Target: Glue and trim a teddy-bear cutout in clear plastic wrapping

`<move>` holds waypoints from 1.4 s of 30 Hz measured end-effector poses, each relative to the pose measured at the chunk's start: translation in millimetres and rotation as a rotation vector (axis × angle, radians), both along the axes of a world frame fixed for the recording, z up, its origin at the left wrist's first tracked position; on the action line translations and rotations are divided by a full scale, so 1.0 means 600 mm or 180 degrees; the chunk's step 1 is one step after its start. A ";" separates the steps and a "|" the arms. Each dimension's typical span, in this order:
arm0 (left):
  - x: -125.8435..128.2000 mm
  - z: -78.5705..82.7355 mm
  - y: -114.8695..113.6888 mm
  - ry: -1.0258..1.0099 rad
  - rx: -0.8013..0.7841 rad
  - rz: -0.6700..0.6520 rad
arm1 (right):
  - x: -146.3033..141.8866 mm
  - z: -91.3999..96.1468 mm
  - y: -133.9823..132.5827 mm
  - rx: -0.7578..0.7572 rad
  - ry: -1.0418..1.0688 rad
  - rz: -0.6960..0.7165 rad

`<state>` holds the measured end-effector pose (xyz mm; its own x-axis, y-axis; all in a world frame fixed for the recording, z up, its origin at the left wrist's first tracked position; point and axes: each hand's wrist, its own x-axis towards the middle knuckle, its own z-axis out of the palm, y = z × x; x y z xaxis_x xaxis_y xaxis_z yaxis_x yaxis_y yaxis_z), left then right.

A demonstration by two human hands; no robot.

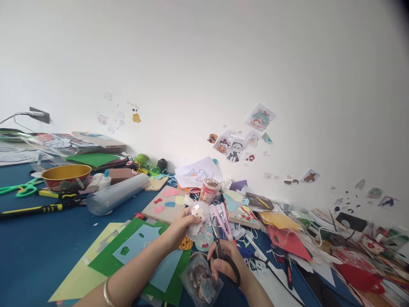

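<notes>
My left hand (179, 230) is closed on a small clear plastic packet (198, 221) with a pale figure inside, held above the blue table (38, 251). My right hand (225, 264) grips black-handled scissors (220, 245), whose blades point up toward the packet's right edge. Another clear packet with a cartoon figure (201, 279) lies just below and between my hands. Green, yellow and light blue paper sheets (134, 251) lie under my left forearm, which wears a thin bracelet (108, 292).
A brown board with coloured cut-outs (166, 204), a small cup (209, 189), a grey roll (116, 194), a gold bowl (66, 175) and green scissors (22, 187) sit behind. Paper scraps pile up at right (319, 247). Stickers dot the white wall (243, 140).
</notes>
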<state>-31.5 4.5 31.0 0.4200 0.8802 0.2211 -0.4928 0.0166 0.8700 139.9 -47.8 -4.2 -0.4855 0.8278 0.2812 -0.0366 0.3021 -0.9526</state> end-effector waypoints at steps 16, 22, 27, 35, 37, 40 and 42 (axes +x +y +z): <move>-0.010 0.000 0.008 0.0179 0.0040 -0.0028 | 0.003 -0.001 -0.001 -0.0171 0.0111 0.0248; -0.021 0.003 0.012 0.0337 0.0043 -0.0210 | 0.019 0.006 -0.003 -0.0551 0.0082 0.0589; -0.026 0.006 0.014 0.0498 0.0146 -0.0254 | 0.029 0.006 -0.005 -0.0646 0.0023 0.0655; -0.021 -0.003 0.016 0.0669 0.0500 -0.0024 | 0.030 0.014 -0.007 -0.0759 0.0010 0.0643; -0.019 -0.005 0.014 0.0560 0.0403 0.0007 | 0.031 0.013 -0.008 -0.0790 -0.0016 0.0650; -0.019 -0.005 0.013 0.0487 0.0341 -0.0075 | 0.032 0.010 -0.008 -0.0797 -0.0056 0.0656; -0.020 -0.005 0.012 0.0580 0.0369 -0.0112 | 0.032 0.011 -0.009 -0.0792 -0.0058 0.0697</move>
<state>-43.7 11.8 28.0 0.4922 0.8374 0.2377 -0.3282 -0.0744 0.9417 158.8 -52.9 2.4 -0.6627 0.7453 0.0730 -0.0572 0.0468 -0.9973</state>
